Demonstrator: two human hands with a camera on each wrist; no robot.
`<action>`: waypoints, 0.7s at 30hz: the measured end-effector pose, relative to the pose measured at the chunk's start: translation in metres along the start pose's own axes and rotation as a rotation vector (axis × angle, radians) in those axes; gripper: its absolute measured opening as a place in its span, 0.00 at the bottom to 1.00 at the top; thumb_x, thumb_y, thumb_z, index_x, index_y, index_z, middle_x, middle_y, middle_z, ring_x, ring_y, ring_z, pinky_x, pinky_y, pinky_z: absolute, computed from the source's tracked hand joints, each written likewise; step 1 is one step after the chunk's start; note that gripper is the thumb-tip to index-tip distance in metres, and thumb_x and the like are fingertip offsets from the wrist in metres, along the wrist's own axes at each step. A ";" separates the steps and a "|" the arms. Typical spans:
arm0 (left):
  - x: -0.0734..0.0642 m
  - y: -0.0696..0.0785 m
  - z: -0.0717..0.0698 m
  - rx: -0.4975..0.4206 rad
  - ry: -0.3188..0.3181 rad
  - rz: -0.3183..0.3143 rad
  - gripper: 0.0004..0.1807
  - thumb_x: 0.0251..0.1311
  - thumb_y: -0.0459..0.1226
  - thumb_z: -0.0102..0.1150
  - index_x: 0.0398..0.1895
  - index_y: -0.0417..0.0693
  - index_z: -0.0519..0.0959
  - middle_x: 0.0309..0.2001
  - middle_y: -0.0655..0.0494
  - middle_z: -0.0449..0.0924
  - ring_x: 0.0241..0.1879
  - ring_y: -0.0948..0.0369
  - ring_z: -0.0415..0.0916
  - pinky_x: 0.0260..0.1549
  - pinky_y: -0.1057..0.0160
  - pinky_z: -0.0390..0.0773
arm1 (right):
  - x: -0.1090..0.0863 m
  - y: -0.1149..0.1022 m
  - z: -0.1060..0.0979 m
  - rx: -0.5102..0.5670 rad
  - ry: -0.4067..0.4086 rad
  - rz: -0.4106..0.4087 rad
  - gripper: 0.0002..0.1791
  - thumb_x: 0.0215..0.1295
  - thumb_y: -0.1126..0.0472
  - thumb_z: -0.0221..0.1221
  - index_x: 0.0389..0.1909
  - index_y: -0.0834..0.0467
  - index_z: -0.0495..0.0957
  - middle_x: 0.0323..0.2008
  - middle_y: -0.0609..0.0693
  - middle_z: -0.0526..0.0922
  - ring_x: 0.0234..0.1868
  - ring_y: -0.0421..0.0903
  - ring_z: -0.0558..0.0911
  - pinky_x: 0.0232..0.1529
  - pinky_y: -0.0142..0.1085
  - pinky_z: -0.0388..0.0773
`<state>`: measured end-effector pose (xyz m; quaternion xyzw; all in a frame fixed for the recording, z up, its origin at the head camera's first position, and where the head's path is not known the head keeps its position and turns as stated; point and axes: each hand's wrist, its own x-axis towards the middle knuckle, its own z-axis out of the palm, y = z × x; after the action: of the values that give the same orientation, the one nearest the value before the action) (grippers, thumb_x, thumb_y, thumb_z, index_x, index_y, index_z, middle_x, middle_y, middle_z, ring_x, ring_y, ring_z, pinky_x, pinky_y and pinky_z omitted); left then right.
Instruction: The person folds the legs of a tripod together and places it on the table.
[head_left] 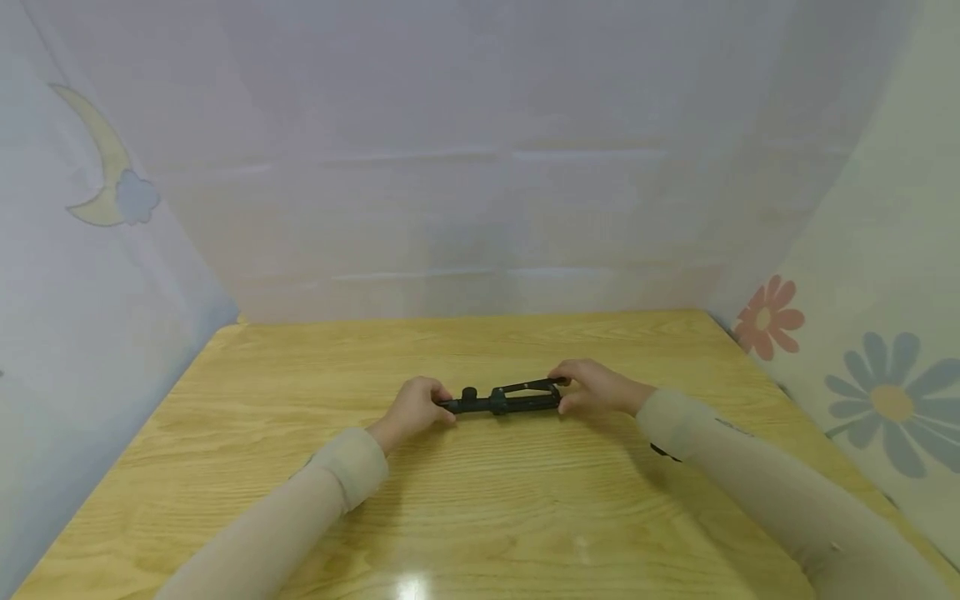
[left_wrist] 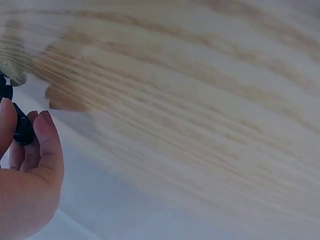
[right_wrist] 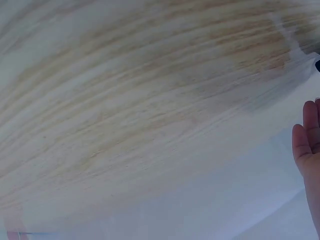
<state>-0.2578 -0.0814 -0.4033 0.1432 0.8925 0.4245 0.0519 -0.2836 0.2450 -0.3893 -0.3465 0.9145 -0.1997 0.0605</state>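
A black folded mini tripod (head_left: 476,405) lies sideways over the middle of the table, spanning the space between both hands. Its round knob (head_left: 469,393) sticks up near the left end, and one leg stands slightly apart from the others toward the right. My left hand (head_left: 411,408) pinches the left end between thumb and fingers; in the left wrist view a dark tripod part (left_wrist: 22,127) shows between them. My right hand (head_left: 600,387) grips the leg ends, fingers at the upper leg and thumb below. Only a sliver of black appears at the right wrist view's edge.
The wooden table (head_left: 480,500) has a pale wall (head_left: 480,208) behind it and side walls left and right. A moon decoration (head_left: 108,167) is on the left wall, with flower decorations (head_left: 892,404) on the right one.
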 end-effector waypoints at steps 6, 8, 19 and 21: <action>0.002 0.002 0.001 0.045 -0.006 0.018 0.11 0.48 0.27 0.73 0.36 0.35 0.82 0.34 0.51 0.80 0.37 0.56 0.75 0.42 0.56 0.77 | -0.002 -0.002 0.006 0.004 0.039 0.041 0.34 0.56 0.57 0.70 0.57 0.72 0.71 0.52 0.62 0.77 0.50 0.56 0.78 0.52 0.50 0.76; 0.002 0.001 0.000 0.052 -0.017 0.024 0.12 0.49 0.26 0.72 0.37 0.35 0.81 0.36 0.50 0.80 0.38 0.55 0.75 0.43 0.55 0.78 | -0.003 -0.004 0.008 0.009 0.043 0.070 0.34 0.56 0.56 0.70 0.58 0.71 0.70 0.53 0.62 0.76 0.51 0.57 0.77 0.52 0.50 0.75; -0.003 0.007 0.000 0.067 -0.065 0.027 0.11 0.54 0.25 0.67 0.40 0.35 0.80 0.39 0.49 0.80 0.43 0.53 0.77 0.46 0.55 0.77 | -0.005 -0.009 0.015 -0.022 0.034 0.086 0.26 0.57 0.61 0.69 0.53 0.67 0.72 0.50 0.59 0.76 0.50 0.55 0.78 0.49 0.46 0.77; -0.003 0.007 -0.001 0.076 -0.069 0.031 0.10 0.55 0.25 0.66 0.40 0.35 0.80 0.39 0.49 0.80 0.42 0.54 0.77 0.45 0.56 0.78 | -0.006 -0.008 0.015 0.004 0.028 0.089 0.25 0.59 0.62 0.68 0.53 0.67 0.72 0.51 0.60 0.76 0.50 0.55 0.78 0.50 0.46 0.78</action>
<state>-0.2534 -0.0785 -0.3975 0.1734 0.9035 0.3856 0.0708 -0.2709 0.2389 -0.3998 -0.3025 0.9294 -0.2035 0.0571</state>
